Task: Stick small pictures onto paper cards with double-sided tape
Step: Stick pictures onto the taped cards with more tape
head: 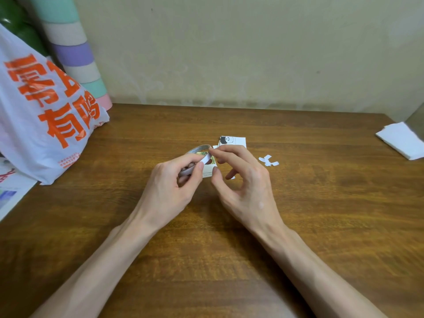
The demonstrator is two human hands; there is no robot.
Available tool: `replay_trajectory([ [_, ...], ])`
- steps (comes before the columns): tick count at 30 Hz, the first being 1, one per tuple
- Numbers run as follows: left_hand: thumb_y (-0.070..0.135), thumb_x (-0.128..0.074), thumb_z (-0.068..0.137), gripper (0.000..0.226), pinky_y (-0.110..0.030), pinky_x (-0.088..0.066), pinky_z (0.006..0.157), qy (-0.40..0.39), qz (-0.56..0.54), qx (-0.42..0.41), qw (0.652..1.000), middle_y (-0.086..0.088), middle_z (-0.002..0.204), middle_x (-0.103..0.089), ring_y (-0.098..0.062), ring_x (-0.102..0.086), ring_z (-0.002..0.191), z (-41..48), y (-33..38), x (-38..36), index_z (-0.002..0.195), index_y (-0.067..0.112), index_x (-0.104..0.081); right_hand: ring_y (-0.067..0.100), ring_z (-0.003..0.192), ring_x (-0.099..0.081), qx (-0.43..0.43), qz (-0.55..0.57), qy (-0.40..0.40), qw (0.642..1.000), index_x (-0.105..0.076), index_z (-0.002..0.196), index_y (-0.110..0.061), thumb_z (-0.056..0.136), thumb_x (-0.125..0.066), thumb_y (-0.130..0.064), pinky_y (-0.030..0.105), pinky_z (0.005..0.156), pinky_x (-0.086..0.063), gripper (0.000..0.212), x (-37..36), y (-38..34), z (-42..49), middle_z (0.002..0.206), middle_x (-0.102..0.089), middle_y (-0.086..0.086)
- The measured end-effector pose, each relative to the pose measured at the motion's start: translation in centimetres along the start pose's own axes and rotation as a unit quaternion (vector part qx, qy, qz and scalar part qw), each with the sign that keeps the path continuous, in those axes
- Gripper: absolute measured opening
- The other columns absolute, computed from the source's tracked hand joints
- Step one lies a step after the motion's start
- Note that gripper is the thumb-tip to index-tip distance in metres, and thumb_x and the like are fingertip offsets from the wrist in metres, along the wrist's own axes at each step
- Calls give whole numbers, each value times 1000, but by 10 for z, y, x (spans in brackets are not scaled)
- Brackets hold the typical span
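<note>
My left hand (174,182) grips a thin white roll of double-sided tape (197,149) above the middle of the wooden table. My right hand (243,177) meets the roll at its right side, index fingertip on the loose tape end, thumb curled below. Beneath the roll lies a small card with a green picture (210,171), mostly hidden by my fingers. Just behind my right hand lies a white paper card with a small panda picture (232,141) on it. A few torn white tape-backing scraps (268,160) lie to the right of my right hand.
A white plastic bag with orange lettering (43,115) stands at the left, with a pastel striped roll (75,51) leaning behind it. Printed papers (9,191) lie at the left edge. A stack of white paper (403,140) sits at the far right. A wall closes the table's far side.
</note>
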State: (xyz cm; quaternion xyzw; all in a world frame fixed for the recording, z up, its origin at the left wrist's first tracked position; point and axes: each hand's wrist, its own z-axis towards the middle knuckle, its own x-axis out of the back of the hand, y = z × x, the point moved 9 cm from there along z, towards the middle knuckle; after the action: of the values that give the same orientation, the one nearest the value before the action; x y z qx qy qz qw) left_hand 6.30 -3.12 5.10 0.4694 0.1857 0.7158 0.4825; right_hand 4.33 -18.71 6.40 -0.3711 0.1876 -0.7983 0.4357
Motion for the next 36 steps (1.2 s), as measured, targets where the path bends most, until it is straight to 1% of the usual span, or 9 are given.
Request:
replay_trajectory([
  [5, 16, -61, 103, 16, -10, -36, 58, 1, 11, -1, 1000, 29, 72, -60, -1, -55, 59, 0, 4, 1, 106, 28, -71, 9, 93, -68, 5, -8, 7, 1000, -78, 118, -14, 90, -67, -10, 14, 76, -51, 30, 0, 1, -1, 117, -71, -3],
  [14, 10, -62, 103, 15, -2, -37, 59, -9, 17, 8, 1000, 31, 68, -59, 11, -57, 63, -1, 5, 0, 107, 14, -75, 10, 101, -71, -17, 21, 1, 1000, -76, 112, -14, 91, -65, -5, 31, 79, -57, 26, -1, 3, -1, 111, -75, -6],
  [18, 11, -58, 106, 18, -6, -34, 55, -20, 3, 12, 1000, 31, 65, -58, 5, -55, 58, 0, 8, -1, 97, 15, -74, 13, 96, -75, -91, 105, 0, 990, -72, 107, -15, 91, -66, 0, 23, 77, -56, 23, -1, 12, -1, 103, -76, -11],
  [22, 24, -57, 107, 19, -21, -33, 52, -11, 7, 17, 1000, 14, 64, -57, -11, -48, 53, 0, 2, 1, 98, 22, -74, 16, 96, -75, -109, 145, -9, 983, -65, 126, -18, 91, -69, -1, 21, 76, -55, 39, -4, 14, -1, 111, -74, -10],
  [24, 24, -58, 107, 18, -18, -34, 53, -9, 7, 22, 1000, 19, 67, -59, -9, -51, 55, 0, 0, 1, 100, 22, -74, 14, 99, -74, -87, 117, -13, 989, -68, 131, -17, 91, -69, -3, 22, 77, -56, 42, -5, 12, -1, 116, -73, -10],
  [27, 22, -59, 105, 16, -12, -36, 56, -5, 11, 21, 1000, 27, 73, -61, -4, -56, 61, 1, 1, 4, 103, 20, -75, 12, 103, -71, -43, 74, -16, 996, -76, 121, -14, 90, -69, -2, 21, 76, -56, 34, -6, 6, -2, 118, -74, -6],
  [32, 16, -62, 104, 14, -5, -37, 58, -3, 23, 16, 1000, 31, 70, -61, 6, -58, 62, 1, 2, 4, 102, 15, -76, 15, 95, -75, -81, 139, 4, 987, -77, 105, -11, 88, -72, 2, 22, 70, -55, 22, -2, 11, -1, 113, -71, 0],
  [34, 22, -63, 104, 15, -15, -44, 60, -4, 36, 12, 999, 26, 79, -68, -1, -64, 70, 1, 2, 4, 103, 18, -78, 17, 91, -75, -113, 169, 8, 979, -73, 113, -14, 88, -73, 3, 21, 71, -54, 30, -2, 17, -1, 116, -68, 0],
  [36, 28, -62, 104, 18, -30, -54, 70, -3, 47, 14, 999, 18, 95, -75, -6, -70, 87, 1, 0, 5, 106, 21, -79, 18, 91, -75, -125, 172, 7, 977, -70, 124, -17, 88, -74, -1, 21, 72, -54, 40, -2, 20, -1, 121, -66, -2],
])
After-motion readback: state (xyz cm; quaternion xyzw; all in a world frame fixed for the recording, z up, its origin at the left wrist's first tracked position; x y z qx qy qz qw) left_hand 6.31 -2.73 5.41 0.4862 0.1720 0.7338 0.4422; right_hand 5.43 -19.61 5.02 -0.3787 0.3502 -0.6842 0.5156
